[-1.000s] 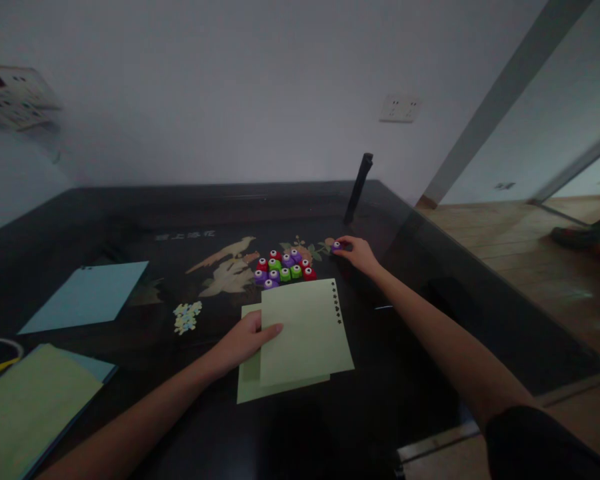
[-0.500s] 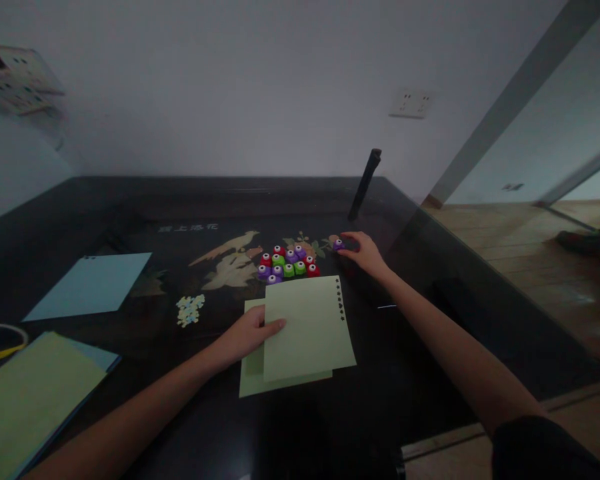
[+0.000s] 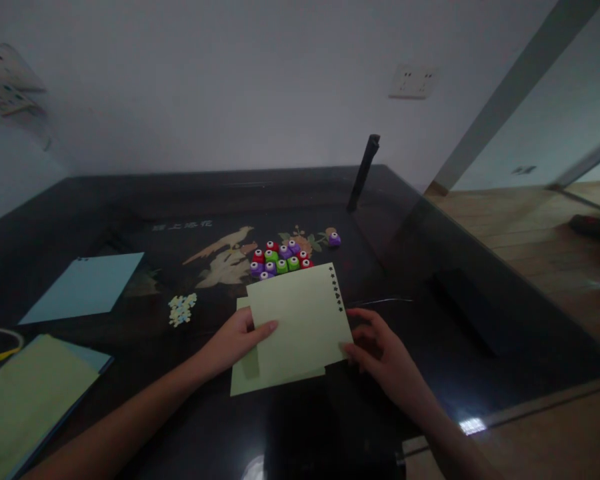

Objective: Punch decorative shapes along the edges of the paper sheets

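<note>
Thin, flat pale-green paper sheet (image 3: 300, 317)

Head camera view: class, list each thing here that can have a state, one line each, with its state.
Top green sheet: row of shapes punched along its right edge, held at both sides.
Lower green sheet: flat beneath the top one.
Left hand: thumb pressed on the top sheet.
Right hand: fingertips at the sheet's right corner.
Clustered punches: untouched.
Lone purple punch: set apart, untouched.
Blue sheet: flat.
</note>
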### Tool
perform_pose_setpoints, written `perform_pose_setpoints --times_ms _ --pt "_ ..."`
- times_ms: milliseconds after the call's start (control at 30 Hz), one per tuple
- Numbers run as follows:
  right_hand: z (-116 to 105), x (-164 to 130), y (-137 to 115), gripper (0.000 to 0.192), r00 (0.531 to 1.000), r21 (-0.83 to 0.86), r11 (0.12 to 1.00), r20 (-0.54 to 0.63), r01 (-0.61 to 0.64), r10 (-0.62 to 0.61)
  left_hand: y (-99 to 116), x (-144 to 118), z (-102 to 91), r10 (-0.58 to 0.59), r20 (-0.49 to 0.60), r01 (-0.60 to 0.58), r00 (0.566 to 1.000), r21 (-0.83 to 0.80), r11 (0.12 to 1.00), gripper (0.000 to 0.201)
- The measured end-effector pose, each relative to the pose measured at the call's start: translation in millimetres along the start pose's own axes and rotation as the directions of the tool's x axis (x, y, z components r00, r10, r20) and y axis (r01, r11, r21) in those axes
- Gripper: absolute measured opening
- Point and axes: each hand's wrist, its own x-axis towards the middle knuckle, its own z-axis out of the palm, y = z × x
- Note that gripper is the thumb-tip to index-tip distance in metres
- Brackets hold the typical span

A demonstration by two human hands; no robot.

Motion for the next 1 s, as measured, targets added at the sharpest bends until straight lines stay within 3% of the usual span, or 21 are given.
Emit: perform_pose_setpoints --times_ms 167,300,367,433,533,633,800,1000 --pt "9 -3 2 0.038 0.993 0.057 0.998 -0.111 0.034 -0.027 11 -7 -2.3 0.021 0.015 -0.021 1.0 0.028 0.999 0.036" --pt "6 -7 4 0.033 0.985 0.009 0.998 -0.161 0.068 -0.066 26 -4 -11.5 0.145 -0.147 -0.136 0.978 0.067 0.988 0.041" --pt "0 -10 4 0.033 0.983 0.008 0.997 -0.169 0.073 -0.071 36 2 -15.2 0.227 -0.195 -0.198 0.954 0.156 0.968 0.042" --pt "-8 -12 5 0.033 0.979 0.009 0.998 -0.191 0.069 -0.066 45 11 -13.8 0.261 -0.153 -0.212 0.953 0.279 0.937 0.04" --pt "-27 -17 7 0.032 0.958 -0.02 0.997 -0.279 0.068 -0.071 57 32 2.2 0.292 -0.051 -0.247 0.955 0.406 0.88 0.039" --pt "-50 -23 16 0.032 0.912 -0.084 0.995 -0.401 0.06 -0.088 66 58 30.1 0.355 0.056 -0.336 0.933 0.492 0.803 0.036" --pt "-83 -33 36 0.038 0.81 -0.192 0.981 -0.581 -0.04 -0.081 70 97 73.2 0.463 0.219 -0.465 0.859 0.712 0.526 0.024" --pt "-96 -39 51 0.048 0.795 -0.321 0.934 -0.602 -0.159 -0.072 59 112 90.0 0.441 0.251 -0.463 0.862 0.746 0.479 0.024"
